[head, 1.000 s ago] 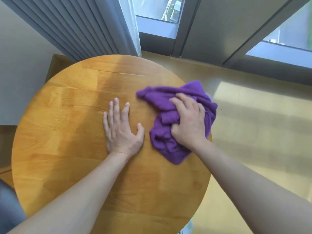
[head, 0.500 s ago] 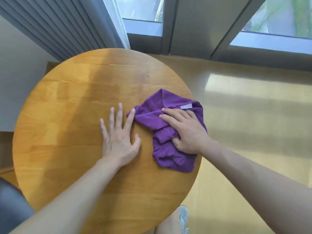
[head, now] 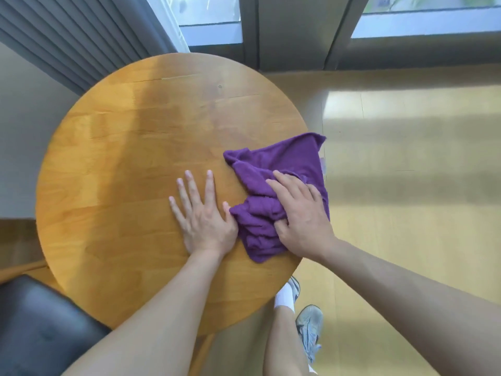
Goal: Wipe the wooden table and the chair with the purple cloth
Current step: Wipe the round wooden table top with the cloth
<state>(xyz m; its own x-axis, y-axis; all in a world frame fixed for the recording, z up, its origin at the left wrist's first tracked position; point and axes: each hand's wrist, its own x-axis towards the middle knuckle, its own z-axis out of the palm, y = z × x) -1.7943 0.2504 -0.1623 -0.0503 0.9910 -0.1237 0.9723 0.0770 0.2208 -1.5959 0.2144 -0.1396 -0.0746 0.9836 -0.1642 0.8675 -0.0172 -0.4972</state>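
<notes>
A round wooden table [head: 122,172] fills the middle of the head view. The crumpled purple cloth [head: 284,164] lies at the table's right edge, one corner hanging past the rim. My right hand [head: 301,215] presses down on the cloth with its fingers spread over it and the thumb tucked into a fold. My left hand [head: 202,213] lies flat on the bare wood just left of the cloth, fingers straight, thumb touching the cloth. A black padded chair seat [head: 40,327] shows at the lower left, partly under the table's edge.
Grey curtains [head: 89,42] hang at the back left beside a window frame [head: 292,33]. Pale wooden floor [head: 406,185] stretches to the right. My leg and grey shoes [head: 309,329] stand below the table's near right edge. A grey wall is on the left.
My right hand has slid the cloth from the table's far right toward me along the right edge. My left hand stays flat on the wood. The view has shifted and the chair seat shows more.
</notes>
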